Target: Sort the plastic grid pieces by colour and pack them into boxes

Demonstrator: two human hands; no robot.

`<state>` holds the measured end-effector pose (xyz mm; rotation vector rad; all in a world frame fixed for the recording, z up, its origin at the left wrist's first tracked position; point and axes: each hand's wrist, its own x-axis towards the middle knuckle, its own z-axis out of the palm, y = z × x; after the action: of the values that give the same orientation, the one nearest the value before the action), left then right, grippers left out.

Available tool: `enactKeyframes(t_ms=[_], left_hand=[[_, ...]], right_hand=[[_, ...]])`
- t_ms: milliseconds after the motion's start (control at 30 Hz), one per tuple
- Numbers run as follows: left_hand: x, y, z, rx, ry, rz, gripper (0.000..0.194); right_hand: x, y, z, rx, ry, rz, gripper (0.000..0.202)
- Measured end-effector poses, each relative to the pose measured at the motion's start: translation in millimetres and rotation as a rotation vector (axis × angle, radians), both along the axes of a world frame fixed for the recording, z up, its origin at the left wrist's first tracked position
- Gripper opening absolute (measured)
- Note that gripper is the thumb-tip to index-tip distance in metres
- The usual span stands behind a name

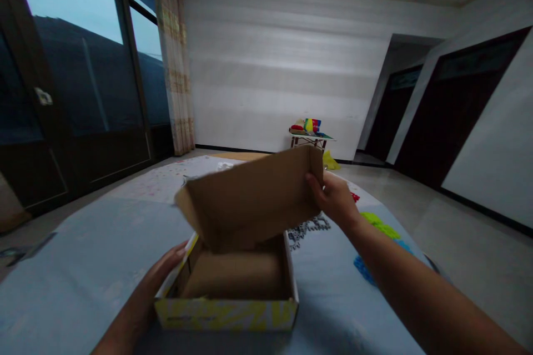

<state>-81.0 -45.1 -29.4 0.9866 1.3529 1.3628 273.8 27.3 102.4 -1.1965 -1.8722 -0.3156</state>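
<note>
A cardboard box with a yellow and white printed outside sits on the light blue cloth, its brown inside bare. My left hand rests along the box's left wall, fingertips at the rim. Above the box, tilted with its brown inside facing me, is the box lid. My right hand grips the lid's right end, thumb on the inside and the other fingers hidden behind it. Whether the lid's lower edge touches the box is hard to tell.
Grey chain-like pieces lie behind the box. Green pieces and blue pieces are on the cloth by my right forearm, with a red piece farther back. A small table stands near the wall.
</note>
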Motion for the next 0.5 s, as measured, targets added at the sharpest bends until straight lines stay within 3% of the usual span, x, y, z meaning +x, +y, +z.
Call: enactKeyframes(t_ms=[100, 167, 333, 500], left_hand=[[0.0, 0.3, 2.1, 0.015, 0.027, -0.03, 0.049], [2.1, -1.5, 6.5, -0.017, 0.027, -0.037, 0.051], [6.4, -7.7, 14.7, -0.009, -0.015, -0.077, 0.05], [1.1, -7.6, 9.1, 0.011, -0.01, -0.135, 0.052]], right_hand=[[-9.2, 31.8, 12.3, -0.102, 0.222, -0.002, 0.03], [-23.9, 53.6, 11.3, -0.262, 0.392, 0.034, 0.025], [-81.8, 92.2, -13.9, -0.605, 0.561, 0.113, 0.026], [-137.2, 112.2, -43.9, -0.803, 0.682, 0.158, 0.031]])
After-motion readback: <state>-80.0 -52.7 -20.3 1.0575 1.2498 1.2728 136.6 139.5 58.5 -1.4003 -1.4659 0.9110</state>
